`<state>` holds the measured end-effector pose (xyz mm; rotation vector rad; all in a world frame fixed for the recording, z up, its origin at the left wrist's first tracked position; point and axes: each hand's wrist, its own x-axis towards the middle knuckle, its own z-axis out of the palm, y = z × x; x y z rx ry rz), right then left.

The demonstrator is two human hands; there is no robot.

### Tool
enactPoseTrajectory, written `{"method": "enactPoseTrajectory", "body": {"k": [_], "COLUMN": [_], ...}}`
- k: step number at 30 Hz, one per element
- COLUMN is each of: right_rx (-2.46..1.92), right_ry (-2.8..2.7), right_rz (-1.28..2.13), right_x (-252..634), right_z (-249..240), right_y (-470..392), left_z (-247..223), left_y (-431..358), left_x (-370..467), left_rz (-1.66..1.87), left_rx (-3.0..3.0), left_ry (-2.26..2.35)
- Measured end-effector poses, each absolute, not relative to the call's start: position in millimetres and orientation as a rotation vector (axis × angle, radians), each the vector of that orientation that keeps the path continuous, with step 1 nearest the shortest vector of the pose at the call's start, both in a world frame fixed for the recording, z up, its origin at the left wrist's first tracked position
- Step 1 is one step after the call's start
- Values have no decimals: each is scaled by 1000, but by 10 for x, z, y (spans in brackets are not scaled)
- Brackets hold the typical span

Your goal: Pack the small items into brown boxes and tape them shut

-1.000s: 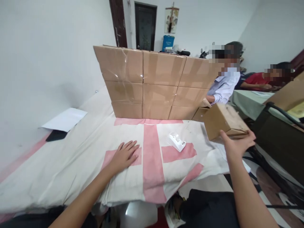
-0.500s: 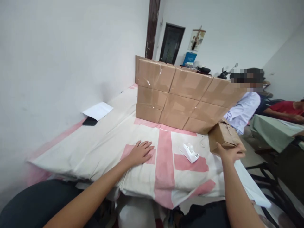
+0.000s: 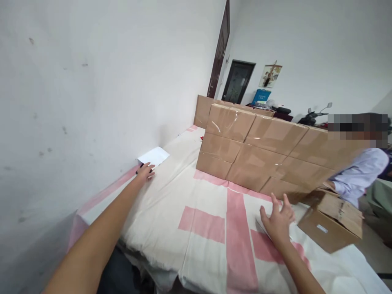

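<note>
My left hand (image 3: 146, 172) is at the wall side of the table, over a black flat object beside a white sheet of paper (image 3: 155, 156); its fingers are spread at the object's edge, with no grip visible. My right hand (image 3: 279, 218) has its fingers apart above the tablecloth, over the white tape dispenser, which it mostly hides. To its right, a small brown cardboard box (image 3: 332, 220) sits at the table's right side. A wall of stacked, taped cartons (image 3: 257, 151) stands beyond both hands.
A pink and white cloth (image 3: 203, 224) covers the table. Past the cartons on the right is a person in a light shirt (image 3: 361, 171). The white wall (image 3: 92, 102) borders the left side.
My left hand has moved left to the black object. My right hand has left the small box and moved over the dispenser. The view has turned left, and the small box sits at a different angle.
</note>
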<state>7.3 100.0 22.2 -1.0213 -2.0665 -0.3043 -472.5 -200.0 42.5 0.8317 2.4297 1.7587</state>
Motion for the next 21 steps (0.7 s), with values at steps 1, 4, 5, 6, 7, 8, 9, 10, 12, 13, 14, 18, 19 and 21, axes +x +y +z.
{"method": "enactPoseTrajectory", "body": {"k": [1, 4, 5, 6, 7, 8, 9, 10, 12, 13, 14, 18, 19, 21], "right_rx": [-984, -873, -840, -812, -787, -760, -732, -710, -674, -659, -632, -472, -511, -635], "right_ry": [-2084, -2104, -2096, -2081, -2064, -2055, -2061, -2086, -2156, -2168, -2143, -1865, -1823, -1762], "right_rz": [-301, -269, -260, -250, -234, -196, -121, 7, 432, 716, 1011, 1803, 1818, 1803], "right_x": [67, 88, 94, 96, 91, 80, 62, 39, -21, -56, -93, -225, -234, -196], "right_z": [182, 114, 113, 123, 143, 172, 208, 250, 343, 391, 437, 556, 563, 553], "right_y": [1016, 1114, 1143, 1164, 1170, 1161, 1131, 1079, 904, 785, 653, 191, 138, 119], "left_z": [421, 461, 502, 557, 625, 700, 775, 841, 911, 903, 865, 522, 422, 244], "left_y": [-2053, -2065, -2026, -1974, -1912, -1847, -1782, -1719, -1610, -1567, -1534, -1486, -1479, -1448], "left_x": [-4829, -5036, -5066, -5067, -5030, -4948, -4812, -4622, -4089, -3768, -3432, -2276, -2095, -1878], "left_rz": [1772, 1776, 1774, 1769, 1761, 1749, 1729, 1701, 1594, 1512, 1278, 660, 641, 680], "left_rx": [792, 662, 666, 695, 749, 827, 925, 1044, 1329, 1509, 1861, 2520, 2558, 2535], "left_ry": [2384, 2283, 2270, 2264, 2263, 2264, 2263, 2249, 2211, 2180, 2210, 2121, 2076, 2036]}}
